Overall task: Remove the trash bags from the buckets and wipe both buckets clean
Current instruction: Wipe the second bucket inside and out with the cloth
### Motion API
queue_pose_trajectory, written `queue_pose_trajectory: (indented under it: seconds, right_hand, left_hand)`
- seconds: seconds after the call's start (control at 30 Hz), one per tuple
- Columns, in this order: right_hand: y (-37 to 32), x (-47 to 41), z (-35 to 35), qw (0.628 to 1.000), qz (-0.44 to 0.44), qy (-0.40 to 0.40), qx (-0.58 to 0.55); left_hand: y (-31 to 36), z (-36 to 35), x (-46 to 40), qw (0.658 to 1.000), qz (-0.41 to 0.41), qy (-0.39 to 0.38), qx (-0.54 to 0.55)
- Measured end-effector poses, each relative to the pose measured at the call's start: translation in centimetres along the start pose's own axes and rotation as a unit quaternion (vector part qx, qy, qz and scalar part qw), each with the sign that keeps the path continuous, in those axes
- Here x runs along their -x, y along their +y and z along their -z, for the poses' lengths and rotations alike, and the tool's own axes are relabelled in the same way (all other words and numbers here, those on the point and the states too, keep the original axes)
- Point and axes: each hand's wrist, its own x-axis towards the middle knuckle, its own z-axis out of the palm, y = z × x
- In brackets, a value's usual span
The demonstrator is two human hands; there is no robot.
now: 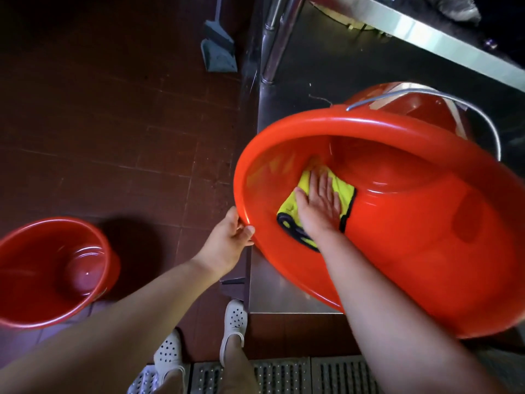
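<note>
A large red bucket (426, 251) lies tilted toward me on a low steel shelf, its mouth facing me and its metal handle hanging behind. My left hand (230, 240) grips its rim at the left. Inside it my right hand (321, 200) presses flat, fingers straight, on a yellow cloth (343, 189) with a dark edge against the inner wall. A second red bucket (37, 302) stands upright on the floor at the left. No bag shows in either bucket.
The steel shelf (284, 282) sits under a steel table edge (426, 35) with legs at the top centre. A grey dustpan (218, 49) leans on the brown tiled floor. A metal floor grate (284, 376) runs by my white shoes.
</note>
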Motion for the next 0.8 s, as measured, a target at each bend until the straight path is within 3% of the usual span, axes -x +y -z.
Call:
queue_pose_trajectory:
  seconds: [0.2,0.37,0.67,0.8]
  right_hand:
    - [-2.4,10.1,-1.7,0.987,0.162,-0.002,-0.005]
    - [-0.3,8.9,-1.4,0.973,0.229,-0.005,0.021]
    - [2.2,-2.2,0.5,0.998,0.048,-0.023,0.022]
    - [3.3,-4.8,0.7,0.999,0.028,-0.023,0.041]
  left_hand:
    - [0.4,-0.1,0.3,0.994,-0.013,0.083,-0.063]
    - [1.6,2.0,0.6,0.993,-0.053,0.070,-0.082]
    - [5.6,4.8,-0.4,0.967,-0.178,0.061,-0.170]
    - [5.9,4.6,-0.7,0.966,-0.197,0.062,-0.158]
